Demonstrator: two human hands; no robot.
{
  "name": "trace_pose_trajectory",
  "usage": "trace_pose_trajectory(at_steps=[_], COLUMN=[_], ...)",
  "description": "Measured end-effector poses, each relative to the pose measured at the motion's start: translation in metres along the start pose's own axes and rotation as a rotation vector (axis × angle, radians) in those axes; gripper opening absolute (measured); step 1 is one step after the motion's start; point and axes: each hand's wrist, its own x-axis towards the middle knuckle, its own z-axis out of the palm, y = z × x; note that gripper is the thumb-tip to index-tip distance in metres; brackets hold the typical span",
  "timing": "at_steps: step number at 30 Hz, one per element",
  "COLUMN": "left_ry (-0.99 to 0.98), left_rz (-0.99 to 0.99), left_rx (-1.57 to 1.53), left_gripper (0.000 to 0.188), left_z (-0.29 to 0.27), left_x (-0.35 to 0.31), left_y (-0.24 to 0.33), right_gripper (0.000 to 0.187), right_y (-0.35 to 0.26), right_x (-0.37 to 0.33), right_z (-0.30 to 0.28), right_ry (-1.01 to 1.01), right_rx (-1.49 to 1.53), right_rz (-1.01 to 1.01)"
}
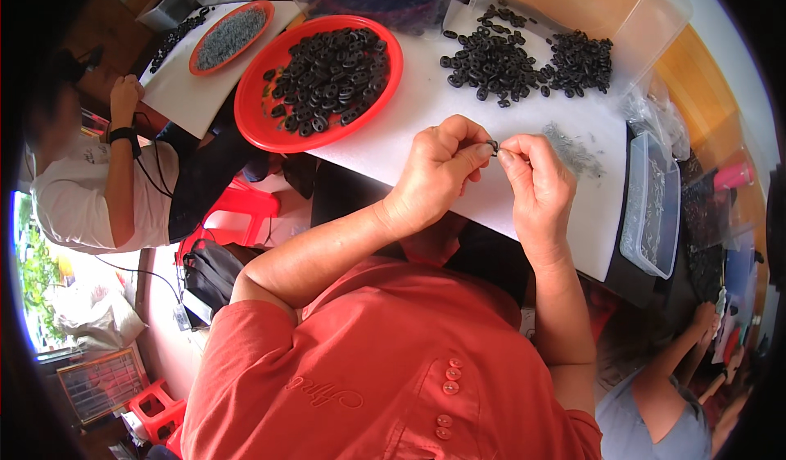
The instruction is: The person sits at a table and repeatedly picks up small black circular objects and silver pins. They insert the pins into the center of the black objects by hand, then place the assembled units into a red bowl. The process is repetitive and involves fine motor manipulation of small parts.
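My left hand (438, 173) and my right hand (536, 183) meet over a white board (426, 124), both pinching one small black ring part (494, 145) between fingertips. A loose pile of the same black parts (491, 63) lies on the board beyond my hands, with a second pile (583, 63) to its right. A heap of thin grey metal pieces (573, 150) lies just right of my right hand.
A red round tray (250, 112) full of black parts sits at left on the board. A smaller red tray (233, 38) with grey pieces is farther left. A clear plastic box (651, 206) stands at right. One person sits at left, another at lower right.
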Motion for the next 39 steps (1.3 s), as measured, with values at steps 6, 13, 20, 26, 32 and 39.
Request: trace_pose_trajectory(at_steps=[6,13,20,26,32,39], left_ry=[0.074,0.091,0.059,-0.012,0.005,-0.001], left_rz=[0.025,-0.062,-0.061,0.039,0.17,0.111], left_rx=[-0.017,-0.052,-0.027,0.154,0.242,0.136], left_gripper=[0.006,0.009,0.011,0.008,0.004,0.003], left_z=[0.001,0.002,0.001,-0.001,-0.001,-0.003], left_x=[-0.001,0.001,0.002,0.002,0.007,0.004], left_y=[-0.007,0.0,0.002,0.009,-0.007,-0.003], right_gripper=[0.009,0.009,0.01,0.01,0.009,0.006], right_y=[0.001,0.008,0.003,0.008,0.004,0.003], right_x=[-0.002,-0.003,0.001,0.0,-0.002,0.012], right_z=[0.008,0.005,0.0,-0.005,-0.001,-0.018], right_ry=[-0.054,0.059,-0.046,-0.04,-0.048,-0.273], right_rx=[0.092,0.127,-0.01,0.059,0.114,0.206], right_rz=[0.12,0.139,-0.006,-0.017,0.058,0.307])
